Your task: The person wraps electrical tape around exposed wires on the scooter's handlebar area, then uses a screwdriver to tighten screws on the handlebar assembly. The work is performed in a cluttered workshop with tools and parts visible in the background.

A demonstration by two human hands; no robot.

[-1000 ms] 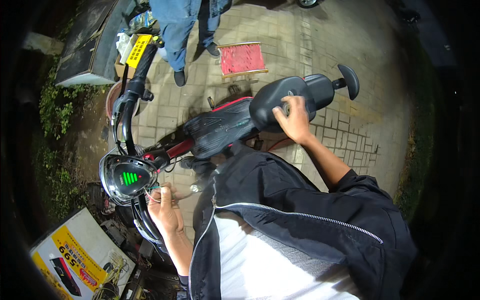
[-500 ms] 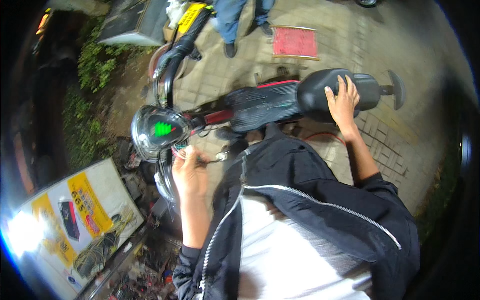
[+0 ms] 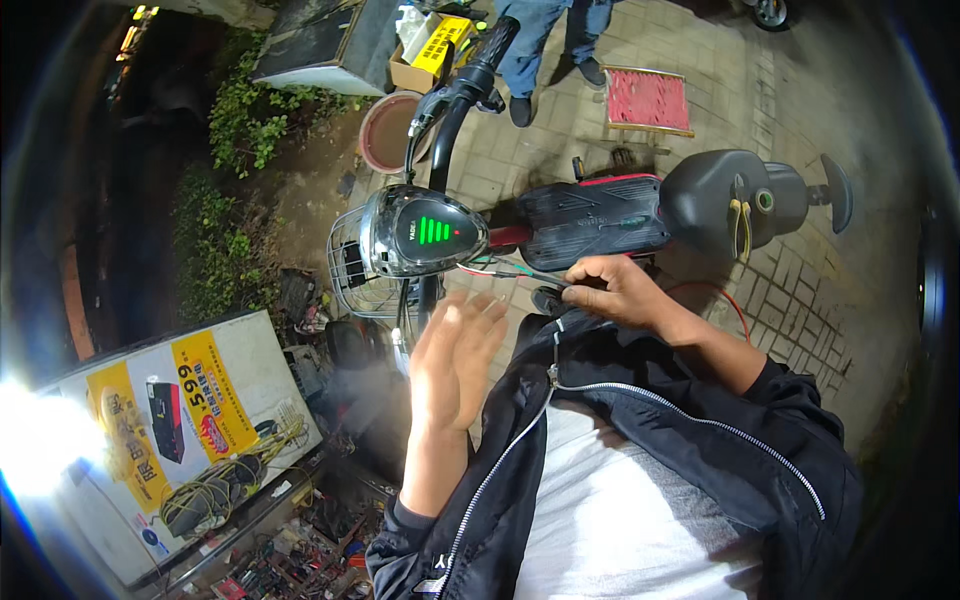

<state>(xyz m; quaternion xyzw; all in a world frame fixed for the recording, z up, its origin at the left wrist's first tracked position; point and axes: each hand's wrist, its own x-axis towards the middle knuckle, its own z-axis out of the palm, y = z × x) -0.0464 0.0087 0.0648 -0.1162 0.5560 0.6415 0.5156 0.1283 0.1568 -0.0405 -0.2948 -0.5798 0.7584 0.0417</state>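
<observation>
wires [image 3: 500,268], thin red and green leads, run from under the scooter display [image 3: 425,232] to the right hand [image 3: 615,292], whose fingers pinch them. likely light, limp, fragile at joints: grip on insulation. left hand [image 3: 455,360] open, holding nothing.

This is an outdoor roadside repair spot for electric scooters, at night. A scooter [image 3: 600,215] stands on brick paving [image 3: 800,300] with its lit display [image 3: 432,232] on and loose wires [image 3: 500,268] hanging from under the handlebar. At the lower left lies a jumble of small parts and tools [image 3: 300,560], with coiled cables [image 3: 215,490] on a printed cardboard box [image 3: 150,430]. Bushes [image 3: 240,130] edge the paving, and another person's legs [image 3: 545,45] stand close by.
</observation>
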